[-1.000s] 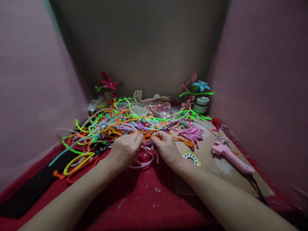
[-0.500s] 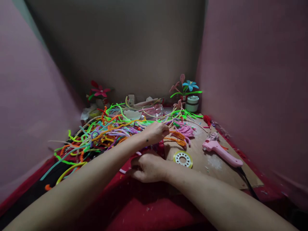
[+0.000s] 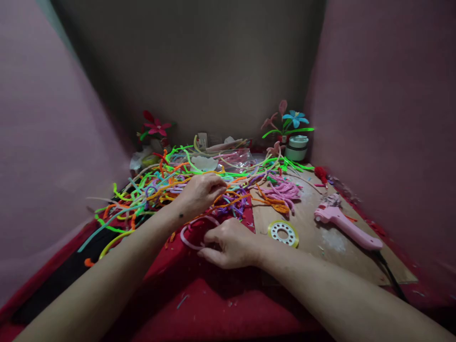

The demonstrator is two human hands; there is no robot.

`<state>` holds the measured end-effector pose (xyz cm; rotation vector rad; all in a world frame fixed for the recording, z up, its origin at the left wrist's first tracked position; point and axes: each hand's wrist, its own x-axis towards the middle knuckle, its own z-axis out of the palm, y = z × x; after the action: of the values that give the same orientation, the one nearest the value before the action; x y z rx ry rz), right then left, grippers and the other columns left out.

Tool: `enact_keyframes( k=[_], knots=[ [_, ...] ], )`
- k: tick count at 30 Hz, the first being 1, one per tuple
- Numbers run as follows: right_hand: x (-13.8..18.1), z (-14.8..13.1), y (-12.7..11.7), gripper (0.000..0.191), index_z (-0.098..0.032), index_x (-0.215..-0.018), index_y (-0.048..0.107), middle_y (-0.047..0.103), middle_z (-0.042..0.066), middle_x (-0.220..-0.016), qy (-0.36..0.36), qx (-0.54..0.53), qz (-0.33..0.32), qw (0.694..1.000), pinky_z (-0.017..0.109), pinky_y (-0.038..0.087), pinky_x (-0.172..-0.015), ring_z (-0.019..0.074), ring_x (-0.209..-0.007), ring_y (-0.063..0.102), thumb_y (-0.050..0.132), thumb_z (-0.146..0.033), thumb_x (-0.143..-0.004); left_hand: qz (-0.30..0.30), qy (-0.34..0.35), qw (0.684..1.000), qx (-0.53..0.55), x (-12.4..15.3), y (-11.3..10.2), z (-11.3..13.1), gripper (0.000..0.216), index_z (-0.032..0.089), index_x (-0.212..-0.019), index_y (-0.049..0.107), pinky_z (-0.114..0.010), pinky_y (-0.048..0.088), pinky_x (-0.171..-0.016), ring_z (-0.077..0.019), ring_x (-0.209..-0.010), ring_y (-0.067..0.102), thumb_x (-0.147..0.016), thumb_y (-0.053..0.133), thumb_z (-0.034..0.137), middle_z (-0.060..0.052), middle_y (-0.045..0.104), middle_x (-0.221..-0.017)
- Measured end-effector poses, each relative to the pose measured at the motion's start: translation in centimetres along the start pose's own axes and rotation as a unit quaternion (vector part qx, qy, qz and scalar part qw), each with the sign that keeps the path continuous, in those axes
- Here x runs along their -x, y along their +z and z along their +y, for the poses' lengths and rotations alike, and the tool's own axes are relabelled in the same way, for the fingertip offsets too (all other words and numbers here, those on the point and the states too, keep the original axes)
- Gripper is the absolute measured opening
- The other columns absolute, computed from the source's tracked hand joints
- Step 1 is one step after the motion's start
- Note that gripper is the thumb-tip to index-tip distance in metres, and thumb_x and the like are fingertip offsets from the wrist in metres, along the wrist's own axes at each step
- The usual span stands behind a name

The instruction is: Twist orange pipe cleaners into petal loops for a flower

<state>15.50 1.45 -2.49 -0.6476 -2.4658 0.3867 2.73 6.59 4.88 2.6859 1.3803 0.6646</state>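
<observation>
right hand (image 3: 231,244) pinches lilac stem (image 3: 184,232), its loop bowing toward left edge of table (image 3: 199,313) | left hand (image 3: 203,190) curls over pile (image 3: 156,190), hold unclear

At centre frame, the left hand (image 3: 201,194) curls over a heap of colourful fuzzy stems (image 3: 153,190); just below, the right hand (image 3: 230,243) meets a looped lilac stem (image 3: 184,237), its grip unclear. At right, a yellow tape roll (image 3: 273,232) and pink glue gun (image 3: 351,229) lie on a brown board (image 3: 308,263).
</observation>
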Motion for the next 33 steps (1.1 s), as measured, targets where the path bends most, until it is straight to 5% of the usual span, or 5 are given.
enact_keyframes(
  k=[13, 21, 26, 30, 33],
  knots=[
    [0.0, -0.2, 0.2, 0.023, -0.014, -0.056, 0.056, 0.041, -0.004, -0.046, 0.05, -0.119, -0.013, 0.992, 0.021, 0.023, -0.046, 0.0056, -0.044, 0.03, 0.054, -0.024, -0.077, 0.012, -0.005, 0.999, 0.035, 5.3, -1.0, -2.2, 0.011, 0.016, -0.075, 0.065, -0.025, 0.043, -0.069, -0.0138, -0.074, 0.056, -0.079, 0.055, 0.017, -0.004, 0.062, -0.079],
    [-0.9, 0.1, -1.5, 0.033, -0.016, -0.052, 0.049, 0.041, -0.005, -0.044, 0.261, -0.381, 0.189, 0.867, 0.02, 0.028, -0.042, 0.0065, -0.042, 0.035, 0.052, -0.035, -0.079, 0.09, -0.097, 0.991, -0.022, 5.4, -0.2, -3.7, 0.021, 0.017, -0.097, 0.063, -0.025, 0.043, -0.065, -0.0137, -0.068, 0.056, -0.078, 0.059, 0.022, -0.002, 0.063, -0.078],
    [-1.1, 0.1, -1.1, 0.027, -0.015, -0.056, 0.053, 0.047, -0.004, -0.047, 0.28, -0.403, 0.153, 0.858, 0.02, 0.033, -0.044, 0.007, -0.043, 0.042, 0.055, -0.032, -0.077, 0.048, -0.078, 0.995, -0.046, 5.4, -0.1, -4.3, 0.015, 0.019, -0.08, 0.069, -0.026, 0.043, -0.069, -0.0144, -0.073, 0.056, -0.081, 0.056, 0.026, -0.004, 0.062, -0.081],
    [-1.1, 0.0, -0.7, 0.019, -0.015, -0.072, 0.058, 0.054, -0.003, -0.054, 0.304, -0.443, 0.106, 0.837, 0.02, 0.037, -0.044, 0.0082, -0.045, 0.049, 0.057, -0.033, -0.076, 0.156, -0.098, 0.982, 0.03, 5.6, -1.9, -3.1, 0.017, 0.017, -0.073, 0.067, -0.024, 0.043, -0.066, -0.0129, -0.069, 0.055, -0.078, 0.059, 0.03, -0.002, 0.061, -0.075],
    [-1.0, 0.0, -0.8, 0.025, -0.014, -0.085, 0.06, 0.057, -0.002, -0.053, 0.291, -0.472, 0.113, 0.824, 0.019, 0.035, -0.042, 0.0074, -0.042, 0.048, 0.058, -0.038, -0.077, 0.155, -0.14, 0.968, 0.138, 6.0, -3.1, -2.1, 0.017, 0.016, -0.076, 0.067, -0.022, 0.043, -0.057, -0.0121, -0.062, 0.057, -0.078, 0.06, 0.032, -0.001, 0.065, -0.07]
  ],
)
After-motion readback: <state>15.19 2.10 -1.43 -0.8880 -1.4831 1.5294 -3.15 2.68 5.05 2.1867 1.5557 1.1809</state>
